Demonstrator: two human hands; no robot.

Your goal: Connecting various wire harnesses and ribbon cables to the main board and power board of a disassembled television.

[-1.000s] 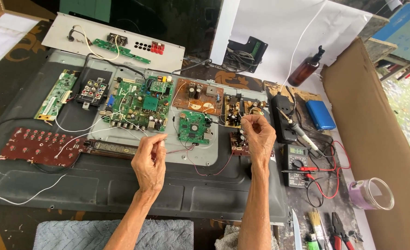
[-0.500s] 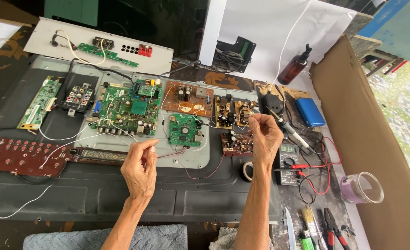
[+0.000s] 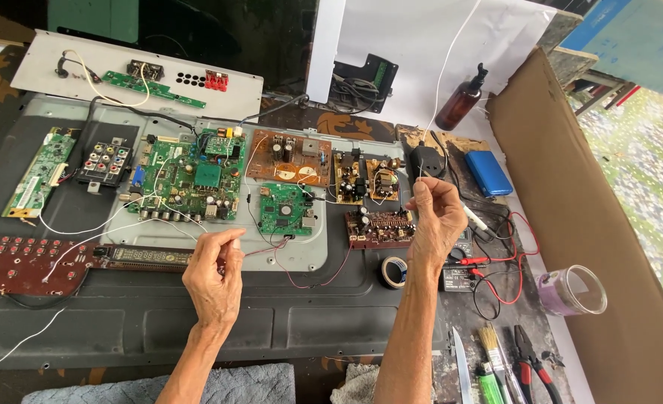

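Note:
My left hand (image 3: 213, 278) hovers over the grey metal back plate (image 3: 301, 254) of an opened flat screen, thumb and forefinger pinched on a thin wire (image 3: 260, 247) that runs toward the small green circuit board (image 3: 285, 208). My right hand (image 3: 436, 218) is raised over a small dark red board (image 3: 380, 224), its fingertips pinched on a thin white wire (image 3: 442, 82) that rises to the top of the view. A large green main board (image 3: 197, 179) and a brown power board (image 3: 286, 158) lie beyond the hands.
A black tape roll (image 3: 395, 271) and a multimeter (image 3: 459, 273) with red leads sit by my right wrist. A blue box (image 3: 489, 172), brown pump bottle (image 3: 462, 101), clear tape roll (image 3: 571, 290), pliers (image 3: 530, 359), brush (image 3: 492, 344) and cardboard sheet (image 3: 601, 224) are on the right; a red button board (image 3: 17, 262) is on the left.
My right hand has lifted slightly with its fingertips pinched on the white wire. My left hand stays low with its fingers closing together. The view has tilted a little.

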